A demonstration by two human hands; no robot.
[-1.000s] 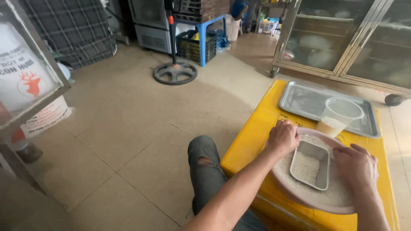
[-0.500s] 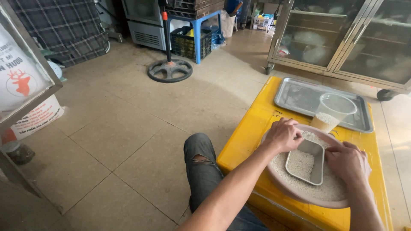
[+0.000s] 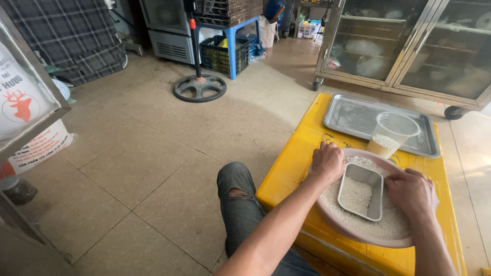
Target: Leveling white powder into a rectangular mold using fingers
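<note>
rice fills a small rectangular metal tin point(image 3: 362, 197), sitting inside our pink basin point(image 3: 327, 217) on the yellow box point(image 3: 286, 174). our left hand point(image 3: 327, 162) curls over the basin rim at 10 o'clock; our right hand point(image 3: 412, 193) grips the tin's 3 o'clock edge. since earlier, both hands stayed put; only our view shifted.

At the far left edge stands a large framed sign point(image 3: 20, 97), a white panel in a grey metal frame, tilted, bearing red lettering and a red deer-head emblem. Just below it, on the floor, sits a white sack or bucket point(image 3: 38, 148) printed with red text, partly hidden behind the frame. Any labels on the packages in the distant background are too small to make out. No screens show.
</note>
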